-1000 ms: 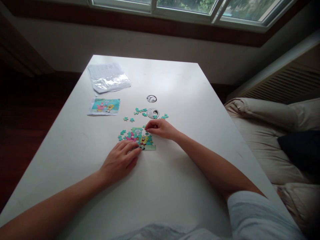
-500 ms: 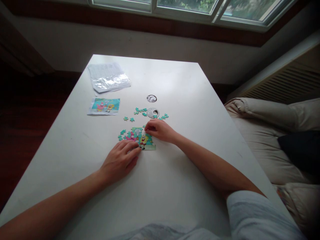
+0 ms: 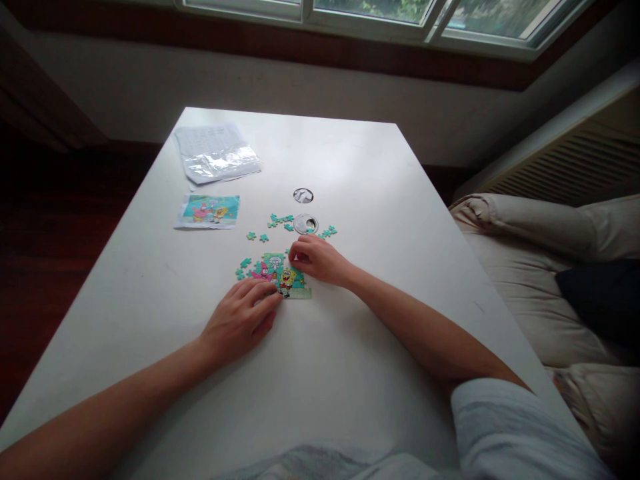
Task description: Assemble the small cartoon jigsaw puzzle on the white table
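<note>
Puzzle (image 3: 287, 279) partly beneath left hand (image 3: 243, 311), loosely draped; right hand (image 3: 318, 258) curled, grip unclear

Window (image 3: 370, 27): pale-framed, along the top, foliage (image 3: 407, 8) outside
Trim (image 3: 250, 45): dark reddish-brown band beneath it
Wall (image 3: 200, 83): whitish, shadowed, upper middle
Floor (image 3: 75, 200): dark reddish, left side
Surface (image 3: 350, 373): white, filling the centre
Sofa (image 3: 510, 280): beige, right edge, dark item (image 3: 603, 300) on it
Slatted panel (image 3: 565, 160): upper right
Light: daylight, brightest toward the surface's far end, corners dim
</note>
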A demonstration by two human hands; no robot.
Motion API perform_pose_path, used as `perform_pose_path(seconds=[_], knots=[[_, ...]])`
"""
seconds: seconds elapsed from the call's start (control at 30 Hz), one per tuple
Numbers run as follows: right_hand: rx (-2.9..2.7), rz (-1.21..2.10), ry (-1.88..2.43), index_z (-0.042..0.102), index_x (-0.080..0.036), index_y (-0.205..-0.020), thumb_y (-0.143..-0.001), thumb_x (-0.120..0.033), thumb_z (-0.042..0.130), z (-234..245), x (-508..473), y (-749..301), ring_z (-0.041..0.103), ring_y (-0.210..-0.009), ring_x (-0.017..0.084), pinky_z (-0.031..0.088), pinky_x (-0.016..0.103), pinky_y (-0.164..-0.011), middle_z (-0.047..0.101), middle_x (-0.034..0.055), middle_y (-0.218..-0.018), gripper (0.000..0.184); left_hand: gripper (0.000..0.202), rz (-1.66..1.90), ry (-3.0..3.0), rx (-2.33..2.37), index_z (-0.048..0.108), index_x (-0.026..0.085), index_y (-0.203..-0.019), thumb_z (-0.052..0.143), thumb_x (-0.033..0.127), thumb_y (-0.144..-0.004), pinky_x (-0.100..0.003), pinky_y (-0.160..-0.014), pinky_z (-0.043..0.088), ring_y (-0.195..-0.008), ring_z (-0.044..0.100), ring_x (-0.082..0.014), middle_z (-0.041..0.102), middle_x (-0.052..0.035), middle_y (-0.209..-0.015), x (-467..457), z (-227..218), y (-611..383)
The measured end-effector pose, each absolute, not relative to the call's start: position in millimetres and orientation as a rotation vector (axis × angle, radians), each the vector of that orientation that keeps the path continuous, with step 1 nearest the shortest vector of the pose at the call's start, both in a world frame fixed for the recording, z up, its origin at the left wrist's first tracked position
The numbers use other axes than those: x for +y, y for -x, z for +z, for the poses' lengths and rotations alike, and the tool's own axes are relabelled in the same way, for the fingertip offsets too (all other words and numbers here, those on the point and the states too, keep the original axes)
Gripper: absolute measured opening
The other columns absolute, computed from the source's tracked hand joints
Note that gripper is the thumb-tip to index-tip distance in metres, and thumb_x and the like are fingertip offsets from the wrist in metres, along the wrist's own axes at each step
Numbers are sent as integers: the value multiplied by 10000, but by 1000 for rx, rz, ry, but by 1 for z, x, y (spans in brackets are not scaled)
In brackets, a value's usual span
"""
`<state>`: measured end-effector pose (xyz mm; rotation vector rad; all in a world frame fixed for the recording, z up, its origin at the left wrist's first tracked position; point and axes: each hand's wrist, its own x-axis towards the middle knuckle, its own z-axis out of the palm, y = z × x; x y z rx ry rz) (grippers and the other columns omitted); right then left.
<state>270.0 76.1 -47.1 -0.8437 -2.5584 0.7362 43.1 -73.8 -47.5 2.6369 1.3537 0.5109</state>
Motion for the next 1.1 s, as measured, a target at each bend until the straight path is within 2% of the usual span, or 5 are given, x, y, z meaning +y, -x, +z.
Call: perform_pose_path(seconds=[0.53, 0.77, 0.93, 1.1], knots=[[-2565, 753, 878, 680, -168, -920, -889, -227, 666, -46, 79, -271, 483, -822, 134, 326, 245, -789, 592, 22, -836, 69, 290, 530, -2613, 1354, 640, 228, -1232, 557, 222, -955, -491, -1095, 463, -1231, 548, -271, 633, -91, -1288, -74, -47, -43], [-2522, 779, 896, 644, -165, -902, -903, -250, 615, -48, 81, -271, 485, -810, 135, 330, 235, -751, 595, 28, -822, 90, 285, 521, -2636, 1344, 631, 225, -1238, 550, 231, -965, -492, -1078, 472, -1216, 548, -274, 627, -96, -1297, -74, -47, -42], [-2451, 821, 973, 623, -169, -846, -904, -299, 596, -47, 85, -275, 459, -705, 101, 312, 215, -675, 582, -6, -742, 145, 277, 506, -2633, 1360, 633, 214, -1228, 543, 228, -966, -499, -1079, 474, -1221, 544, -275, 626, -102, -1292, -75, -44, -42], [-2233, 791, 1190, 650, -167, -837, -918, -409, 564, -39, 103, -300, 372, -569, 76, 294, 217, -601, 490, -40, -603, 269, 278, 533, -2629, 1362, 639, 223, -1221, 552, 217, -957, -489, -1080, 476, -1222, 552, -268, 633, -98, -1284, -76, -42, -42]])
